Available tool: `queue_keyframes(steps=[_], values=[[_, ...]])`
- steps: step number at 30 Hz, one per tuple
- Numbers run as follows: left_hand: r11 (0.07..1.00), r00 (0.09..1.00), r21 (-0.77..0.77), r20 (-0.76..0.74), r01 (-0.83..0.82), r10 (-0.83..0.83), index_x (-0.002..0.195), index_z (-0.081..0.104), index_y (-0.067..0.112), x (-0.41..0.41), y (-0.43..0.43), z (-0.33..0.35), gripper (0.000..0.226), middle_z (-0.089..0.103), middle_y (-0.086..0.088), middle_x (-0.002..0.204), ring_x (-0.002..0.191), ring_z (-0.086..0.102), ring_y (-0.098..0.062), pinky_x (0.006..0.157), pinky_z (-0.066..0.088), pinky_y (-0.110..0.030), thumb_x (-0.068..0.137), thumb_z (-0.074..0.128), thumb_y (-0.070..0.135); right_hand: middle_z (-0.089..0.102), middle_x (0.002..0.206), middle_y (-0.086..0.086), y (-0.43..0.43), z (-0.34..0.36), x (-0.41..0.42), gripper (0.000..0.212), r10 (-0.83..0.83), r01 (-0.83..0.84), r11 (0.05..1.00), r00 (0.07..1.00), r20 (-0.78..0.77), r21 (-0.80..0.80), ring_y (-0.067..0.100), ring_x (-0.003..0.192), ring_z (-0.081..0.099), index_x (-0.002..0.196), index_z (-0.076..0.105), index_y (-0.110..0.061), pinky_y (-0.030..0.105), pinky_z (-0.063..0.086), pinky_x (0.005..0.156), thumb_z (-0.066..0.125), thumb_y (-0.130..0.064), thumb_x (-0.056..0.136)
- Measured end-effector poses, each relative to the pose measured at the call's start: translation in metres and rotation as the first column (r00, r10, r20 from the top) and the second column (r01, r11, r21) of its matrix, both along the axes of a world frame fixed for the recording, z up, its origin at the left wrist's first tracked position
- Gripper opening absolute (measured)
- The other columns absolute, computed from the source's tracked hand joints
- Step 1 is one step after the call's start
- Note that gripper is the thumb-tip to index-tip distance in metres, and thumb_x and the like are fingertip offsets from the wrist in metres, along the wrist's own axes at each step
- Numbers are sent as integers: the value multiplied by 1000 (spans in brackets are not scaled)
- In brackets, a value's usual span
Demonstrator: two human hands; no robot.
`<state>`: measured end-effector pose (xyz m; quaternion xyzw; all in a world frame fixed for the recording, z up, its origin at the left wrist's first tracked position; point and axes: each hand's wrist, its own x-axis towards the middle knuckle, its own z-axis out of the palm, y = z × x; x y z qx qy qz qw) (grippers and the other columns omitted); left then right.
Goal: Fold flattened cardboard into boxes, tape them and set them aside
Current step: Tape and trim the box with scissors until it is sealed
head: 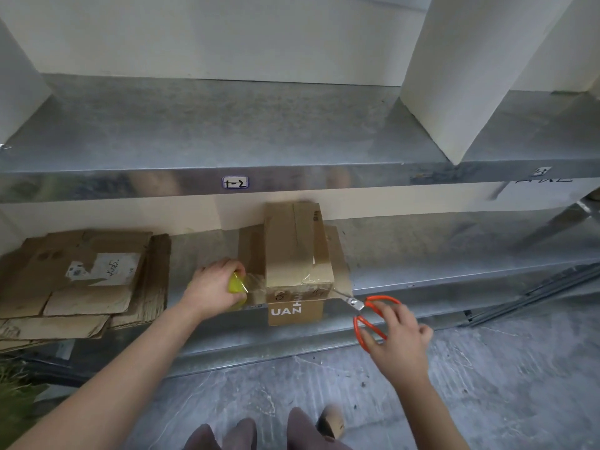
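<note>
A person works at a low metal shelf [438, 251], where a half-taped cardboard box [295, 254] sits at the near edge, between the two hands. One printed flap hangs over the front.

The left hand [211, 287] grips a yellow roll of tape [237, 282] just left of the box. It pulls a clear strip [255, 280] taut across to the box, apparently so the strip can be cut cleanly.

The right hand [396, 332] holds orange-handled scissors [367, 311] with its fingers loosely hooked on the loops. The blades point at the box's near right corner, on the far side from the taut strip.

The box is not yet sealed or set aside. A stack of flattened cardboard [81, 277] waits on the same shelf to the left, within easy reach for the next fold.
</note>
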<state>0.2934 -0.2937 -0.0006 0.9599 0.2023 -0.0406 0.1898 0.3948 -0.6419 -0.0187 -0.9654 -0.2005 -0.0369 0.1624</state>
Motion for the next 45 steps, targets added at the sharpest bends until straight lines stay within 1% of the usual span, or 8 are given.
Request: queue_keyframes(steps=[2, 5, 9, 17, 25, 34, 39, 45], values=[[1000, 1000, 10, -6, -15, 15, 112, 53, 27, 2, -2, 0, 45, 54, 6, 120, 113, 50, -19, 91, 34, -34, 74, 73, 40, 55, 114, -11, -15, 1, 27, 44, -58, 59, 997, 998, -18, 53, 12, 101, 56, 120, 57, -40, 35, 26, 83, 65, -55, 80], [998, 998, 15, -25, -53, 54, 114, 52, 26, 4, -7, 3, 47, 53, 5, 121, 113, 50, -20, 90, 34, -34, 75, 73, 40, 53, 119, -5, -22, -1, 67, 49, -135, 145, 985, 985, -107, 94, 17, 110, 52, 126, 54, -37, 41, 28, 90, 47, -61, 84], [995, 995, -1, -21, -102, 101, 114, 53, 27, 3, -14, 5, 48, 54, 7, 119, 112, 52, -19, 92, 35, -35, 73, 75, 40, 53, 127, 2, -10, -13, 113, 41, -161, 180, 982, 958, -239, 59, 22, 115, 50, 129, 46, -25, 43, 28, 94, 53, -44, 93], [985, 985, -42, -53, -165, 163, 110, 56, 27, -1, -19, 8, 56, 57, 6, 113, 106, 54, -19, 88, 36, -32, 60, 61, 52, 45, 131, 10, 17, -49, 161, 41, -76, 38, 993, 931, -358, -112, 28, 120, 44, 132, 40, -19, 46, 31, 95, 44, -40, 97], [978, 981, -96, -82, -185, 177, 108, 58, 28, 3, -14, 12, 57, 58, 7, 112, 104, 56, -19, 89, 43, -33, 56, 65, 49, 39, 149, -6, 8, -40, 149, 45, 94, -130, 985, 957, -273, -114, 16, 138, 29, 141, 43, -32, 44, 28, 100, 42, -43, 97], [982, 992, -166, -103, -88, 72, 95, 50, 37, 5, -5, 13, 45, 56, 11, 105, 95, 52, -11, 78, 44, -27, 63, 81, 42, 31, 154, -8, 73, 6, 35, 59, 330, -297, 937, 925, -186, 185, 14, 144, 24, 145, 32, -44, 42, 27, 115, 27, -66, 90], [980, 997, -189, -55, -67, 57, 100, 56, 29, -2, 2, 14, 45, 58, 7, 106, 94, 53, -12, 77, 42, -24, 64, 82, 38, 29, 156, -5, 108, 8, 2, 56, 358, -339, 931, 921, -151, 137, 16, 146, 19, 146, 34, -41, 37, 21, 118, 36, -58, 92], [976, 999, -218, -24, 19, -25, 102, 57, 27, -6, 9, 15, 44, 55, 10, 105, 99, 53, -13, 79, 41, -24, 66, 82, 35, 43, 147, -2, 123, -11, -16, 50, 307, -303, 951, 950, -56, 64, 22, 142, 29, 137, 49, -35, 48, 33, 113, 38, -52, 91]])
